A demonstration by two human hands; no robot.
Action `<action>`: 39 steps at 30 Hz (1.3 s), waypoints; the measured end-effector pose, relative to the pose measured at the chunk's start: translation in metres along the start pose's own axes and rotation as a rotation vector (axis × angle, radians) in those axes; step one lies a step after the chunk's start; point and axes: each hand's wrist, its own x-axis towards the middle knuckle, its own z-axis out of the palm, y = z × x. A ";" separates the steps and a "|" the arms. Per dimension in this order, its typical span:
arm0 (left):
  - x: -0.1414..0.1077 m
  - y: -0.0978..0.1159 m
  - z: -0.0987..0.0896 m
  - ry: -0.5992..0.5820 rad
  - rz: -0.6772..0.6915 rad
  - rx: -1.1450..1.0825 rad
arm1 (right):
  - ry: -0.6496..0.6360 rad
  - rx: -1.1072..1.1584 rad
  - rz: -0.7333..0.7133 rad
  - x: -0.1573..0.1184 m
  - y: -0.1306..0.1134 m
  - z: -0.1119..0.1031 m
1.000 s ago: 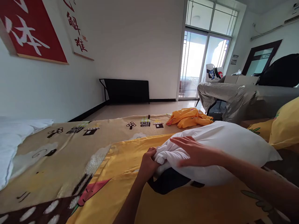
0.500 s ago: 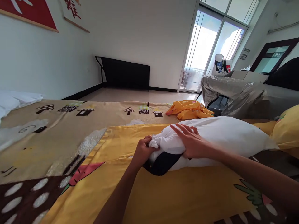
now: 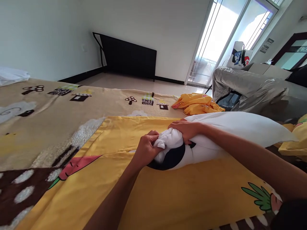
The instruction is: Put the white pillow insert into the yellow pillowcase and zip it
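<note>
indoors, two bare hands work at one end of a white pillow, which lies lengthwise across a yellow sheet, its far end reaching toward the right side of the view. the left hand has a narrow grip, thumb and fingers pinched on a bunched twist of white fabric at the pillow's left end. the right hand is just beside it, its grip curled over the gathered part from above, holding the fabric between fingers and thumb. below the two hands, a dark navy patch curves round the bunched end. the yellow sheet, printed with a red carrot at left and a leafy green carrot top at lower right, overlies a beige blanket patterned with mushrooms and small houses. a crumpled orange cloth rests on the blanket's far edge, just beyond the pillow, while a yellow cushion is partly visible at far right and a white cloth at far left. behind, a black panel stands near the wall, left of a bright glass door. at right, a printed bag is seen by furniture under silvery plastic sheeting.
</note>
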 end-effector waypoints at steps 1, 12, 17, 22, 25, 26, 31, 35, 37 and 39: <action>0.000 0.003 0.001 0.001 -0.004 0.001 | 0.024 -0.007 -0.021 -0.003 0.000 0.003; -0.026 0.073 0.014 -0.178 0.214 0.446 | 0.370 0.070 -0.021 -0.073 -0.036 0.051; -0.048 0.099 0.004 -0.221 0.450 0.370 | 0.470 0.014 -0.020 -0.108 -0.046 0.036; -0.029 0.066 -0.018 0.215 0.205 0.033 | 0.621 -0.090 0.067 -0.152 -0.032 -0.013; -0.015 0.030 -0.013 -0.039 -0.078 0.278 | 0.725 -0.138 0.117 -0.178 -0.027 -0.044; -0.014 0.019 -0.006 -0.147 -0.101 0.333 | 0.747 -0.149 0.128 -0.186 -0.026 -0.052; -0.027 -0.021 0.038 -0.439 -0.108 0.578 | 0.817 -0.235 0.206 -0.208 -0.021 -0.079; -0.030 -0.031 0.053 -0.449 -0.096 0.723 | 0.727 -0.313 0.270 -0.192 -0.027 -0.086; -0.028 -0.030 0.054 -0.440 -0.073 0.765 | 0.638 -0.323 0.232 -0.173 -0.033 -0.080; -0.025 -0.028 0.053 -0.448 -0.050 0.794 | 0.543 -0.303 0.187 -0.151 -0.037 -0.069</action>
